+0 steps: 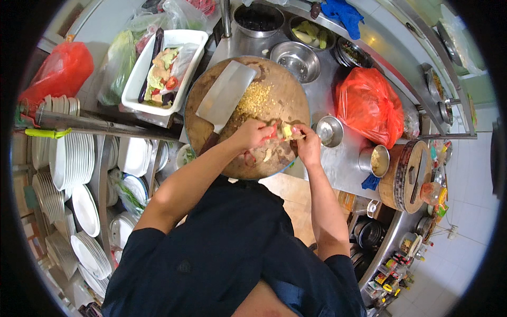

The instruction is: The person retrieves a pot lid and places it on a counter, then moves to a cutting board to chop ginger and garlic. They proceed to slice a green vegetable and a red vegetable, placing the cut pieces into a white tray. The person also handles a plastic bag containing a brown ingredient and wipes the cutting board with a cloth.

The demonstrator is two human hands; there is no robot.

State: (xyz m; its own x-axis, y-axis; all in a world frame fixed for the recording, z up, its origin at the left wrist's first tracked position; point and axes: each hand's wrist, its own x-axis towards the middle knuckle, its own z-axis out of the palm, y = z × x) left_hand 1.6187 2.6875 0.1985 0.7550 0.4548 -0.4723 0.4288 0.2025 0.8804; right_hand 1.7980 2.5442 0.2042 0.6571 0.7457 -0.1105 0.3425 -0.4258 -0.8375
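A thick round wooden chopping block [289, 91] lies before me. Over its near right part, my left hand [253, 134] and my right hand [309, 146] meet at a pale yellow food piece [286, 131], possibly ginger, held between their fingertips. Something reddish shows at the left fingertips; I cannot tell what it is. A broad cleaver [227, 93] rests flat on the block, its dark handle [210, 142] partly under my left forearm. Beside the blade is a heap of finely chopped yellow bits [255, 97]. Pale peel scraps [267, 154] and a thin red loop [249, 159] lie below my hands.
A white tub [130, 95] with an eggplant and cut vegetables stands left of the block. Steel bowls [295, 61] line the back. To the right are a steel cup [330, 131], a red plastic bag [368, 107] and another chopping block [420, 174]. Stacked plates [73, 162] fill the left shelves.
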